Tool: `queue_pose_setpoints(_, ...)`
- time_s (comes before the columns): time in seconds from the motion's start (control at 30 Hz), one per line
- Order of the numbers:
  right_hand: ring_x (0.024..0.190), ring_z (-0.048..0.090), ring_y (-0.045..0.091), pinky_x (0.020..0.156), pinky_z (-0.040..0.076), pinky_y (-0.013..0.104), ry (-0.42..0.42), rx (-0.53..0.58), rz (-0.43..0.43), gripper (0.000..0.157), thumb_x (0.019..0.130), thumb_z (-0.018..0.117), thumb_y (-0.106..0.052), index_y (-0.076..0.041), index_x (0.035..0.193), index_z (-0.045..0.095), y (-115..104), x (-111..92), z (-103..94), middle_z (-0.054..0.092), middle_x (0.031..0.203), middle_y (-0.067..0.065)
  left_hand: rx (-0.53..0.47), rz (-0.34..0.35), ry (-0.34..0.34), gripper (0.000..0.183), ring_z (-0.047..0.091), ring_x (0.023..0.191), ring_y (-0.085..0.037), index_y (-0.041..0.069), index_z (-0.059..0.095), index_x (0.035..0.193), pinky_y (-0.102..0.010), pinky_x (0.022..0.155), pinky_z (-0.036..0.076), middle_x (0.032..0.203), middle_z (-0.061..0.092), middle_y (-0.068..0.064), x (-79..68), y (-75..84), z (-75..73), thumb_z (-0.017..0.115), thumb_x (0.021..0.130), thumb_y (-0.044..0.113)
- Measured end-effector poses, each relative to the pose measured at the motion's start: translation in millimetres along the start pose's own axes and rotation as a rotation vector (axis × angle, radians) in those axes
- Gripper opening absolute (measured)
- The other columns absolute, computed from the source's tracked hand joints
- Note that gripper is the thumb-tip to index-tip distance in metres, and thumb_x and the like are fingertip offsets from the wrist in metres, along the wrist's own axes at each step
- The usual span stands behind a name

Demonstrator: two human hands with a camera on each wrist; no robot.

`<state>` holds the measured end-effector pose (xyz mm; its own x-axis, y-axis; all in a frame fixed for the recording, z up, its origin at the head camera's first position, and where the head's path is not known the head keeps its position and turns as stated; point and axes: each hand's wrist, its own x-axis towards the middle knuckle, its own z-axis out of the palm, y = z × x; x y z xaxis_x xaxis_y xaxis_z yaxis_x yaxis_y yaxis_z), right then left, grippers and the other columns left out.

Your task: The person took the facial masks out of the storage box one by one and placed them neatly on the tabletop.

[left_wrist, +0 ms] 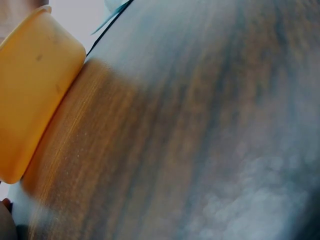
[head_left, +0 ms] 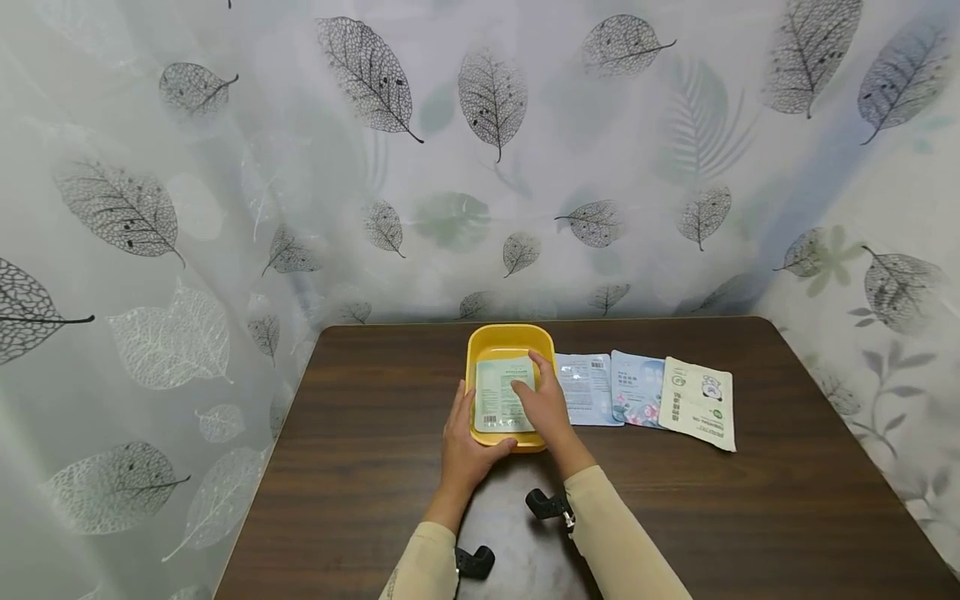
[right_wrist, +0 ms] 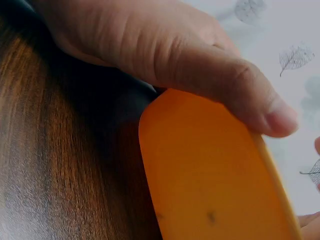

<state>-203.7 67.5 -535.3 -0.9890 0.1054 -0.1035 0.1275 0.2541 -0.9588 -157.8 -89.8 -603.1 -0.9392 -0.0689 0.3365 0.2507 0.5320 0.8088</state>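
Observation:
A yellow plastic tray (head_left: 510, 335) sits near the table's far edge, with a flat pale green sachet (head_left: 498, 400) in it. My left hand (head_left: 463, 446) holds the tray's near left corner, fingers along the left side and thumb at the front rim. Over the right rim reaches my right hand (head_left: 549, 408), its thumb and forefinger extended above the sachet's right edge. In the left wrist view the tray's outer wall (left_wrist: 37, 90) shows at the left; the right wrist view has the thumb (right_wrist: 250, 95) across the rim.
To the tray's right lie a light blue sachet (head_left: 585, 392), a blue flowered sachet (head_left: 636, 383) and a cream sachet (head_left: 701, 400), partly overlapping. The dark wooden table (head_left: 360, 467) borders a leaf-patterned curtain (head_left: 450, 225) at the back and sides.

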Motion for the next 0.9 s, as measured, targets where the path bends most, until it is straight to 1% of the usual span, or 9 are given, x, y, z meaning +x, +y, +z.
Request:
queue_pose_setpoints(0.1,0.145,0.041,0.037,0.121,0.029,0.059,-0.021,-0.056,0.049,0.062,0.095,0.063,-0.025,-0.018,0.154,0.042,0.9,3.4,1.9,0.044,0.159,0.014,0.005,0.016,0.007,0.11,0.048,0.143,-0.038,0.005,0.048,0.151,-0.064,0.107,0.042,0.166,0.036,-0.011,0.6,0.3,0.2,0.089,0.061,0.055)
queue_pose_setpoints(0.2,0.144,0.044,0.038,0.12,0.032,0.059,-0.044,-0.114,0.082,0.06,0.095,0.063,-0.027,-0.014,0.152,0.046,1.9,5.4,3.5,0.046,0.158,0.016,0.003,0.028,0.01,0.11,0.049,0.141,-0.039,0.005,0.049,0.15,-0.065,0.105,0.042,0.165,0.037,-0.013,0.6,1.0,0.1,0.089,0.06,0.055)
queue_pose_setpoints(0.37,0.144,0.044,0.039,0.119,0.033,0.058,-0.037,-0.137,0.086,0.055,0.095,0.063,-0.028,-0.011,0.147,0.053,1.0,4.7,5.5,0.048,0.156,0.017,0.002,0.016,-0.008,0.108,0.047,0.143,-0.038,0.005,0.049,0.149,-0.066,0.107,0.041,0.166,0.035,-0.01,0.7,1.6,0.7,0.09,0.061,0.052)
queue_pose_setpoints(0.5,0.147,0.042,0.037,0.12,0.032,0.059,-0.024,-0.094,0.07,0.053,0.096,0.062,-0.032,-0.014,0.146,0.055,0.0,1.7,5.8,0.048,0.158,0.013,0.002,0.005,-0.012,0.107,0.047,0.144,-0.038,0.005,0.048,0.15,-0.065,0.108,0.041,0.167,0.034,-0.008,0.5,1.4,0.7,0.092,0.061,0.047)
queue_pose_setpoints(0.6,0.149,0.04,0.035,0.122,0.03,0.058,-0.031,-0.024,0.045,0.052,0.098,0.062,-0.033,-0.016,0.146,0.055,-0.2,0.5,5.9,0.048,0.158,0.01,0.002,0.0,-0.011,0.107,0.046,0.144,-0.038,0.006,0.048,0.151,-0.065,0.109,0.04,0.167,0.034,-0.008,0.5,0.6,0.4,0.092,0.062,0.046)
queue_pose_setpoints(0.77,0.152,0.037,0.034,0.123,0.028,0.056,-0.073,0.124,-0.028,0.053,0.1,0.062,-0.028,-0.011,0.149,0.051,-1.2,0.1,5.0,0.048,0.158,0.012,0.005,-0.016,-0.015,0.108,0.044,0.146,-0.037,0.007,0.047,0.152,-0.065,0.11,0.039,0.167,0.033,-0.009,1.2,-2.2,1.0,0.091,0.063,0.05)
queue_pose_setpoints(0.9,0.152,0.035,0.036,0.124,0.027,0.056,-0.103,0.184,-0.075,0.056,0.099,0.065,-0.021,-0.008,0.151,0.048,-1.4,-0.4,4.3,0.045,0.159,0.015,0.01,-0.013,-0.01,0.107,0.044,0.146,-0.037,0.008,0.047,0.152,-0.064,0.11,0.04,0.167,0.033,-0.008,1.2,-2.5,0.8,0.092,0.063,0.048)
